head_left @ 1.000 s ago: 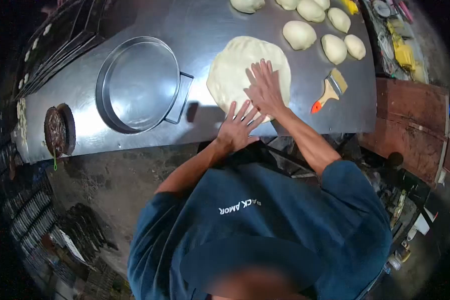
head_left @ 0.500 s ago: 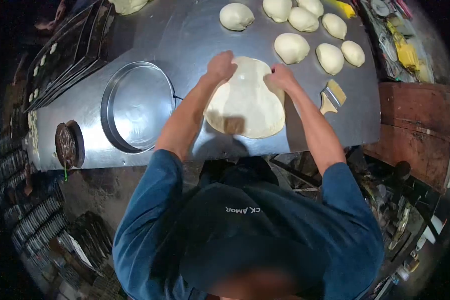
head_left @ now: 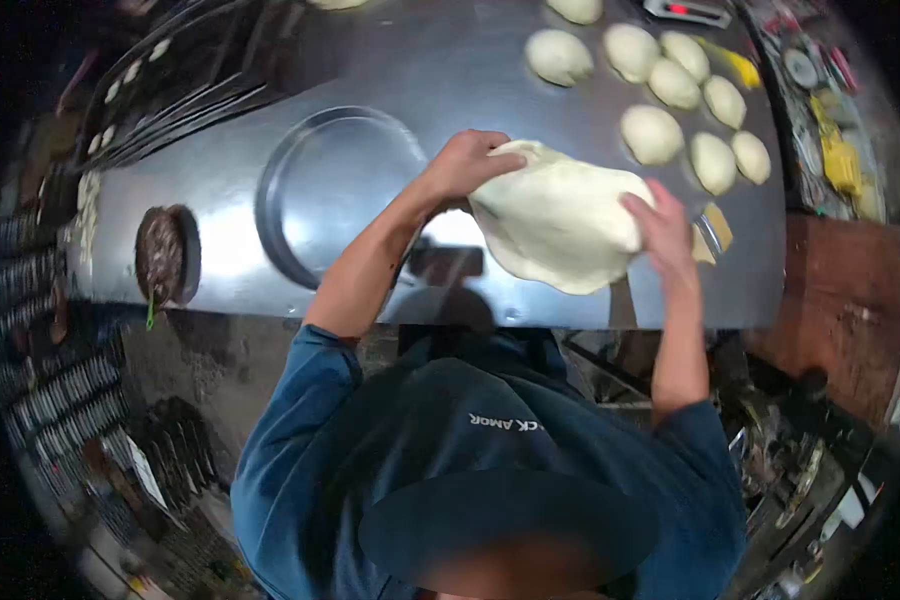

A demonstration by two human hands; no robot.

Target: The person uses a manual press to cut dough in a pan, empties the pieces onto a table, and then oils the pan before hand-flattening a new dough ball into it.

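Observation:
A flattened sheet of pale dough [head_left: 560, 225] hangs lifted above the steel table [head_left: 450, 70]. My left hand [head_left: 465, 160] grips its far left edge. My right hand [head_left: 660, 232] holds its right edge, fingers curled over the sheet. The dough sags between both hands, clear of the metal surface, just right of a round steel pan [head_left: 335, 190].
Several dough balls [head_left: 655, 135] lie on the table's far right. A pastry brush [head_left: 708, 235] lies behind my right hand. A small dark round dish [head_left: 160, 255] sits at the table's left end. Stacked trays [head_left: 170, 80] line the far left, and a brown wooden surface [head_left: 850, 290] stands right.
Both hands went from pressing flat on the dough to gripping its far edge, then lifted the sheet off the table. The view shifted, putting the pan nearer the centre.

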